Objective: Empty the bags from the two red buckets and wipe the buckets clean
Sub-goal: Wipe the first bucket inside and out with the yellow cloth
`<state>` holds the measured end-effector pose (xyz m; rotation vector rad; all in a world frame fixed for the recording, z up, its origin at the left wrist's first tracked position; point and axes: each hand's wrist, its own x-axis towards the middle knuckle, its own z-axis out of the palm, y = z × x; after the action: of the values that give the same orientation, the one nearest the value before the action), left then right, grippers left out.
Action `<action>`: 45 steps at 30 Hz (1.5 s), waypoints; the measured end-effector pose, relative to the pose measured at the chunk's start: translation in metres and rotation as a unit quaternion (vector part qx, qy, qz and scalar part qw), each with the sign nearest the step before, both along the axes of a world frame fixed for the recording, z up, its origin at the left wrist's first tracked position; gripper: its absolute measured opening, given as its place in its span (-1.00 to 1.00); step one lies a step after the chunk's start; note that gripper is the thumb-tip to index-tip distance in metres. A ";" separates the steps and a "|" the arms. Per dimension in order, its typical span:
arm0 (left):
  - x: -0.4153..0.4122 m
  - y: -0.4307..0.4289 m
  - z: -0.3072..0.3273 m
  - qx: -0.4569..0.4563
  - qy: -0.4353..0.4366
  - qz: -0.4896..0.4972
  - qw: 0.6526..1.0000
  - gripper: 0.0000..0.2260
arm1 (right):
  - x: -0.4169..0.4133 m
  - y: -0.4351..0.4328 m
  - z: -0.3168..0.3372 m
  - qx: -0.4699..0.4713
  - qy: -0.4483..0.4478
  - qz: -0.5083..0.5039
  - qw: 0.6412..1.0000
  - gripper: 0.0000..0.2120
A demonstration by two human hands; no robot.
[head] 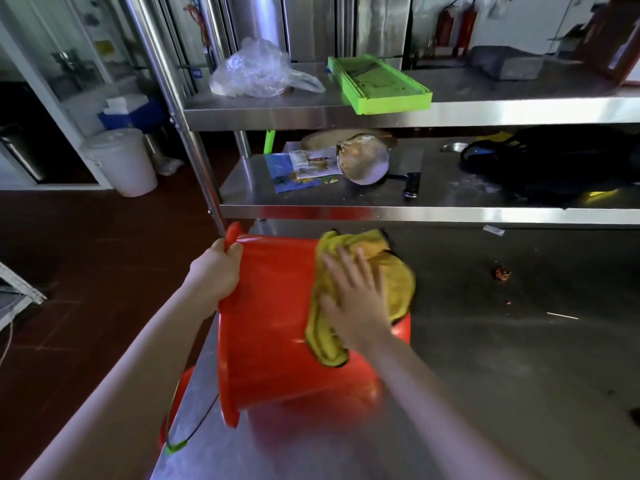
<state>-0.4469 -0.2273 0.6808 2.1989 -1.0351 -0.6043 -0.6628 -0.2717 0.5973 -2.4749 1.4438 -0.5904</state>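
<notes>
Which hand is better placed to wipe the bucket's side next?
Right. The right hand already lies flat on the yellow cloth against the red bucket wall. The left hand grips the rim, steadying the tipped bucket.

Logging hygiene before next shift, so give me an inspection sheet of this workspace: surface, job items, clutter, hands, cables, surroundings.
Surface: steel table, smeared, with crumbs.
Job's things: red bucket on its side on the table; yellow cloth against its outer wall.
Clutter: plastic bag and green tray on the top shelf; cleaver below.
Hands: left hand grips the bucket's rim; right hand presses the cloth, fingers flat.
Cables: thin pale cord, far left.
Surroundings: white pail on the floor; fire extinguishers behind.
</notes>
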 end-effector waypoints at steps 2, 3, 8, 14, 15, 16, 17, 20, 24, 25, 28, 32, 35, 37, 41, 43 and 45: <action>0.003 -0.002 0.001 0.008 0.001 0.008 1.000 -0.58 | 0.039 0.032 0.004 -0.065 0.000 0.086 0.994 -0.37; 0.004 -0.002 0.002 0.012 0.006 0.011 1.000 -0.58 | 0.055 0.046 0.005 -0.092 0.003 0.117 0.989 -0.38; 0.002 0.035 0.005 -0.027 0.018 -0.055 0.998 -0.40 | 0.060 0.044 0.005 -0.100 -0.016 0.132 0.986 -0.40; -0.007 0.100 -0.033 -0.112 -0.089 -0.088 0.986 -0.03 | 0.034 0.010 0.001 -0.079 -0.012 0.084 0.993 -0.41; -0.007 0.101 -0.035 -0.120 -0.068 -0.096 0.986 -0.06 | 0.024 0.001 -0.001 -0.065 -0.012 0.068 0.996 -0.41; -0.006 0.101 -0.035 -0.125 -0.049 -0.103 0.986 -0.09 | 0.011 -0.010 -0.003 -0.047 -0.017 0.045 0.998 -0.42; -0.006 0.099 -0.034 -0.131 -0.032 -0.108 0.985 -0.12 | -0.003 -0.021 -0.005 -0.028 -0.025 0.017 0.999 -0.43; -0.008 0.091 -0.031 -0.157 -0.016 -0.112 0.981 -0.16 | -0.036 -0.049 -0.007 0.048 -0.057 -0.054 0.996 -0.47; -0.014 0.070 -0.025 -0.174 -0.028 -0.083 0.981 -0.23 | -0.009 -0.035 0.007 0.043 -0.015 -0.024 0.999 -0.48; -0.015 0.065 -0.025 -0.173 -0.032 -0.073 0.982 -0.25 | 0.007 -0.020 0.010 0.013 -0.003 0.018 1.000 -0.46; -0.017 0.054 -0.023 -0.172 -0.038 -0.052 0.983 -0.37 | 0.052 0.028 0.012 -0.063 -0.005 0.149 0.987 -0.37; -0.004 0.052 -0.013 -0.150 -0.038 -0.034 0.987 -0.46 | 0.048 0.019 0.015 -0.077 -0.017 0.180 0.981 -0.38; 0.017 0.057 -0.004 -0.082 -0.031 -0.003 0.996 -0.48 | 0.004 -0.016 0.004 -0.013 -0.021 0.096 0.995 -0.42; 0.030 0.061 0.001 -0.054 0.014 0.019 0.998 -0.48 | -0.025 -0.037 -0.005 0.063 -0.044 0.029 0.997 -0.47; 0.039 0.057 0.007 -0.017 -0.002 0.030 0.999 -0.49 | -0.025 -0.039 -0.014 0.139 -0.048 -0.013 0.989 -0.49; 0.040 0.050 0.006 -0.005 -0.032 0.030 0.999 -0.51 | -0.003 -0.020 -0.011 0.086 -0.028 0.009 0.996 -0.46; 0.041 0.044 0.006 0.007 -0.056 0.029 0.998 -0.51 | 0.030 0.010 -0.002 0.003 -0.009 0.073 0.997 -0.40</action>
<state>-0.4059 -0.1829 0.6867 2.2878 -1.0232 -0.4678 -0.6333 -0.2617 0.5951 -2.5359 1.2438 -0.5782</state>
